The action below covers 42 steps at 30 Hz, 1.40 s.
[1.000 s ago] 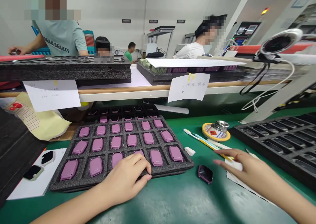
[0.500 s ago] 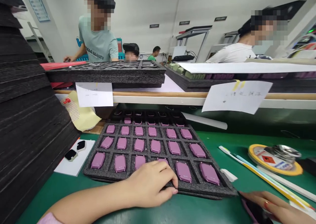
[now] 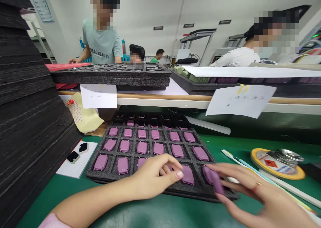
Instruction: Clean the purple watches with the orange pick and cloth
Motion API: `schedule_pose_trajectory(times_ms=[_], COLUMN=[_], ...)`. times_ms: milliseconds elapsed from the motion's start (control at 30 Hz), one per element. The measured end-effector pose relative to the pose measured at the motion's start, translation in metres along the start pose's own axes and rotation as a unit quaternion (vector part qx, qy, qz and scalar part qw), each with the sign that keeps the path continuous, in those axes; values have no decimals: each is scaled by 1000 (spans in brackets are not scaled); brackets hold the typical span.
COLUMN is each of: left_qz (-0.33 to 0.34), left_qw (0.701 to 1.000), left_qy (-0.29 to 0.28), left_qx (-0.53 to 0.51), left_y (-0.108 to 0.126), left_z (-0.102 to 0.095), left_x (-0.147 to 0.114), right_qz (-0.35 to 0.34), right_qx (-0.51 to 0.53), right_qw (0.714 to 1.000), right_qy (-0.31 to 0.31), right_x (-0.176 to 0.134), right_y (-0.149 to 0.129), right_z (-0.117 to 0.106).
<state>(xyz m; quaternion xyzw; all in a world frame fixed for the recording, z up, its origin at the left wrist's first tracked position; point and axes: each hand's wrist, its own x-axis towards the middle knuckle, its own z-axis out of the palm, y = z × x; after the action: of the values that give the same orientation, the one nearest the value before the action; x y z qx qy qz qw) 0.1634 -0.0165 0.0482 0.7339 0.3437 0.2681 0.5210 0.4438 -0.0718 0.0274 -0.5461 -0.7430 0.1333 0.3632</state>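
A dark grey foam tray lies in front of me, its compartments holding purple watch cases. My right hand has a purple watch case between thumb and fingers, tilted over the front right compartment. Another purple case shows partly behind it; the fingers cover some of it. Over the front row, my left hand has loosely curled fingers, with the thumb tip apart from the index finger. Nothing is visible in its grasp. Beside its fingertips sits a purple watch case, and the hand partly hides another one.
Left stands a tall stack of black foam sheets, near two watches on a white pad. Sticks and a yellow-rimmed roll lie right. A shelf edge spans above the tray. Co-workers are beyond.
My right hand has come up and left from the lower right, bringing a watch case over the tray's front right corner. My left hand has lifted slightly, its fingers uncurling a little.
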Motion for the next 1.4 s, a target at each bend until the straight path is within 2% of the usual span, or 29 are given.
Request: schedule_pose_trajectory(times_ms=[100, 167, 233, 300, 433, 600, 767, 967, 1400], left_qz=[-28, -35, -38, -42, -63, -63, -84, -101, -40], left_qw=[980, 963, 954, 947, 938, 933, 933, 935, 957], left_qy=[-20, -17, 5, 20, 14, 18, 38, 46, 43], left_qx=[-196, -268, -298, -318, -340, -354, -348, -336, -284], left_y=[5, 10, 15, 19, 23, 21, 17, 17, 22], left_z=[-7, -14, -21, -26, -28, -27, -27, -26, -29], left_x=[1, 1, 0, -1, -2, 0, 2, 1, 3], right_qz=[-51, -76, -89, -102, -132, -196, -231, -250, -277], right_qx=[118, 192, 239, 265, 281, 177, 120, 92, 49], right_qw=[991, 978, 966, 958, 949, 964, 963, 959, 953], right_qy=[-28, -33, -36, -42, -50, 23, 73, 92, 111], right_x=[35, 53, 65, 72, 77, 77, 77, 78, 81], right_y=[-68, -91, -101, -104, -101, -96, -93, -93, -93], right_z=[21, 32, 40, 44, 46, 46, 51, 52, 48])
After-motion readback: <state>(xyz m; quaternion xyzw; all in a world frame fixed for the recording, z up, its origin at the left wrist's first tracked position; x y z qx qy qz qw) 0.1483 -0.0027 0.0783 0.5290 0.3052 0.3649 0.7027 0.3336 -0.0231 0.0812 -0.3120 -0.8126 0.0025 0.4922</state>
